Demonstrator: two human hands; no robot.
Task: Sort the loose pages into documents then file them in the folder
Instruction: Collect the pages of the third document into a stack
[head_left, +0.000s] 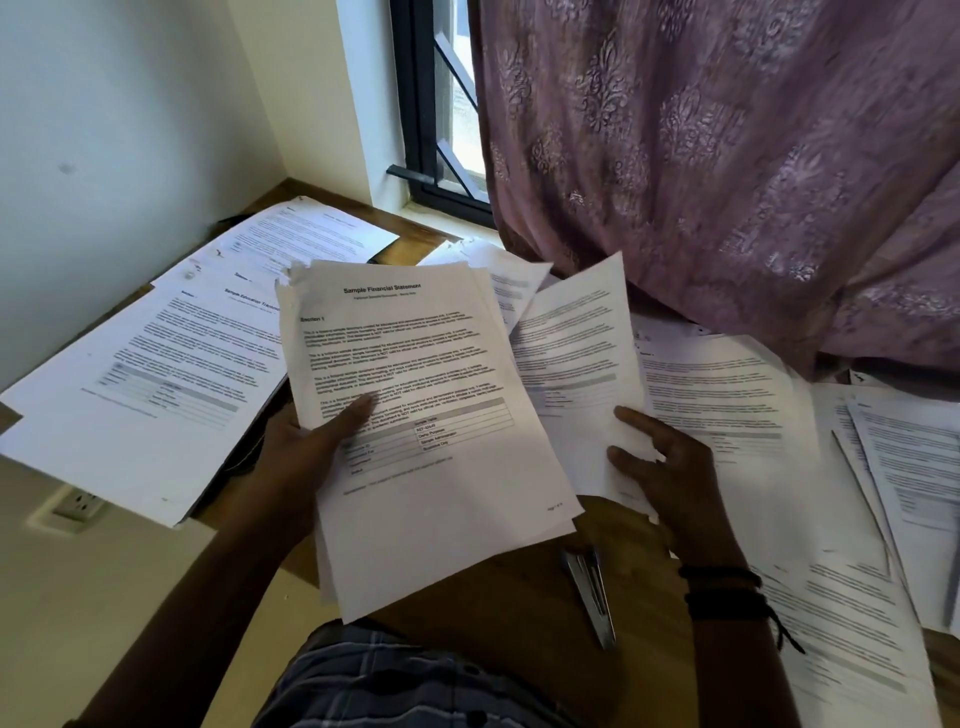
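Sorting loose pages over a wooden desk (498, 613)
Gripping in the left hand (306, 447), thumb laid across the top sheet, a stack of pages (426, 389) headed "Sample Financial Statement", lifted off the desk; pinching in the right hand (665, 467), thumb on the lower edge and fingers loosely bent, a single page (571, 353) just beside the stack; on the desk, a left pile (156, 374), right piles (727, 395) and a metal stapler (589, 592) near the right wrist

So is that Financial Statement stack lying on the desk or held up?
Held up. The left hand grips the stack at its left edge, thumb on top; its lower corner hangs past the desk edge.
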